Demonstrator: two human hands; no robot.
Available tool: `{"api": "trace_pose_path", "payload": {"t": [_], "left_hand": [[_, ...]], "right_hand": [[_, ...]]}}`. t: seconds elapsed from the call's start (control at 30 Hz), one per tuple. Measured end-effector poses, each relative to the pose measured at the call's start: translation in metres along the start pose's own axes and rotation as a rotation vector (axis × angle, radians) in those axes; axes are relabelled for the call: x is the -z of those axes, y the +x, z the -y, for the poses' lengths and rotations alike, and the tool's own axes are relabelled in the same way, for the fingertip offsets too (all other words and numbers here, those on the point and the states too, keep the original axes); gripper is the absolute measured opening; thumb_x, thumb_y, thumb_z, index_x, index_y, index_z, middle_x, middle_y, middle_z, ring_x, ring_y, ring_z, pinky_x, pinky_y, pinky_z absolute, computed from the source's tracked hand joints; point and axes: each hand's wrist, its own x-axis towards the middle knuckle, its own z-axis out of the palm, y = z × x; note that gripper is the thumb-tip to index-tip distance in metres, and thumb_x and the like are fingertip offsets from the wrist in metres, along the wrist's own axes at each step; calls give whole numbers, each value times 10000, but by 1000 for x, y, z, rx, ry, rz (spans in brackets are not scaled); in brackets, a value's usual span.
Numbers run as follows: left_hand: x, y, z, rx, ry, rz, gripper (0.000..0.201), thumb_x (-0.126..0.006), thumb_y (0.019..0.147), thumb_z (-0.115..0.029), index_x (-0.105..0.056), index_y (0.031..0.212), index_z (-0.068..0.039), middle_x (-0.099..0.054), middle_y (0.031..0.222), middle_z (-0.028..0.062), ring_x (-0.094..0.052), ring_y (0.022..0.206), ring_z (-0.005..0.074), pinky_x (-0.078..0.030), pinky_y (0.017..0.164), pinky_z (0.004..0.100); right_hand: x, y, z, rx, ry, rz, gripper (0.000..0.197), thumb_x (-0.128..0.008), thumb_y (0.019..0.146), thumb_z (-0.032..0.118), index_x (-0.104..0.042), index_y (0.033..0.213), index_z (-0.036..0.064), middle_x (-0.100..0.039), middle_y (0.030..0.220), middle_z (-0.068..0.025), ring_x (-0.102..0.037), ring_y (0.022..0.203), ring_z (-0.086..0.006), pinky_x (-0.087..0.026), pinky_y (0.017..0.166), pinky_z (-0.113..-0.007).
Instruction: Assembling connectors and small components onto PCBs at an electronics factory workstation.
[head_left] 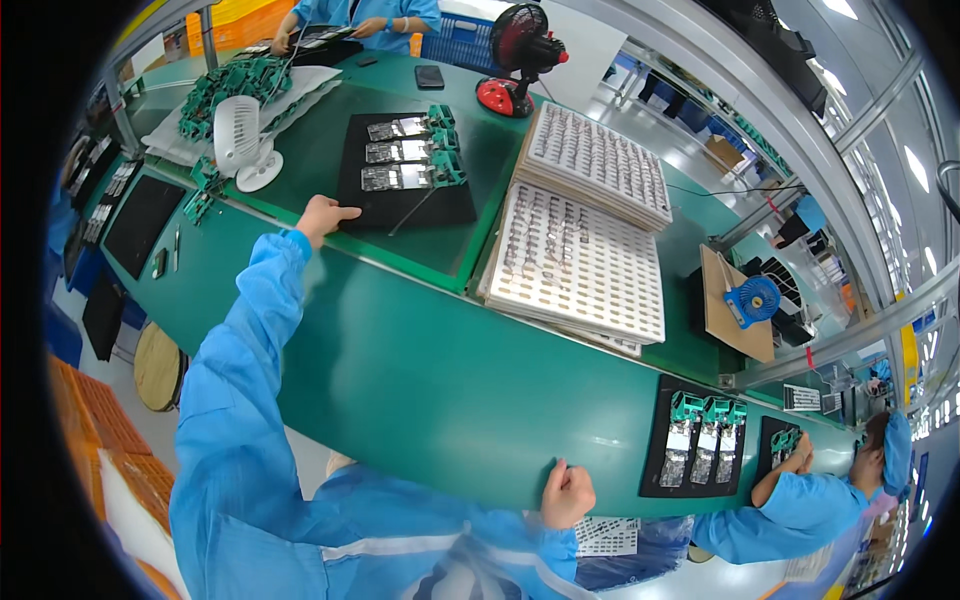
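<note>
My left hand [322,218] is at the near left corner of a black mat [400,208], its fingers closed on the mat's edge. On that mat lie three electronic assemblies, each a silver-and-black board with a green piece at its right end; the nearest assembly [405,178] is closest to my hand. A thin dark stick [410,213] lies across the mat's near part. My right hand [568,493] is curled into a fist by the near edge of the green table [430,370]. Nothing shows in it, and it is well apart from the mat.
Stacked white trays [590,265] of small parts stand right of the mat. A white fan [240,145] and a heap of green pieces [235,90] are at left. Another black mat [690,440] holds several assemblies beside a co-worker [800,500]; another person [365,20] works opposite.
</note>
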Motion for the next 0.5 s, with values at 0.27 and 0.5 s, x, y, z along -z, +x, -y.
{"api": "trace_pose_path", "payload": {"t": [0.27, 0.5], "left_hand": [[-20, -216, 47, 8, -549, 350, 251, -742, 886, -208, -657, 1075, -68, -636, 849, -27, -517, 642, 61, -429, 558, 232], [-10, -349, 86, 35, -515, 470, 98, -643, 942, -97, -669, 986, -14, -626, 838, -10, -532, 737, 64, -442, 661, 232]], "right_hand": [[2, -18, 34, -364, 533, 408, 201, -681, 939, 208, -651, 877, 19, -701, 790, -114, -633, 601, -195, -477, 521, -322], [-26, -11, 134, -587, 1076, 1106, 470, -542, 1024, 224, -440, 1415, -17, -658, 1223, -194, -662, 714, -138, -424, 462, -204]]}}
